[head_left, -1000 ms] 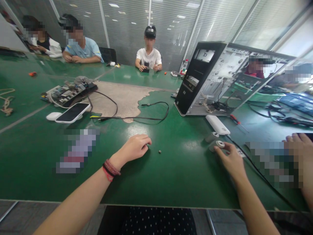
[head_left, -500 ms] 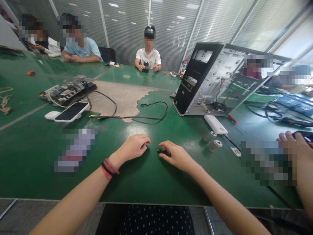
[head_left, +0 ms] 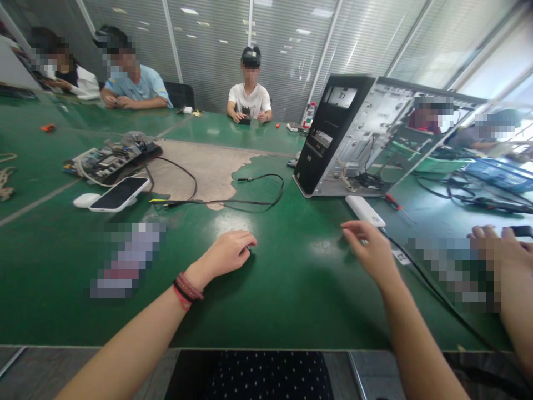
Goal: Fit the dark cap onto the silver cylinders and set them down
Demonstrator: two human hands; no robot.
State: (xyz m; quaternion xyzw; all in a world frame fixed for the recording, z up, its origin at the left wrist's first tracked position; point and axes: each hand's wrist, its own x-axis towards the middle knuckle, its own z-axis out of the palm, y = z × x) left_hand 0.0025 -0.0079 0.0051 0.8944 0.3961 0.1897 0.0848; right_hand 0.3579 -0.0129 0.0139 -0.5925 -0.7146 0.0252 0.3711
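Note:
My left hand [head_left: 227, 253] rests on the green table [head_left: 291, 289] with its fingers curled under; what they cover is hidden. My right hand [head_left: 368, 250] hovers low to the right, just in front of the white power bank [head_left: 364, 210], fingers held together and pointing left. It hides the spot where two small grey cylinders stood. The small dark nut that lay between my hands is no longer visible on the table.
An open computer case [head_left: 333, 139] lies on its side behind the power bank, with a red screwdriver [head_left: 393, 203] beside it. A black cable [head_left: 258, 201], a phone [head_left: 119, 193] and a circuit board [head_left: 112, 158] lie to the left. Another person's hand [head_left: 499, 250] rests at the right.
My right hand went from the cylinders to the small nut at centre, closed its fingers on it, then swung back right. The nut has gone from the table. My left hand stayed put.

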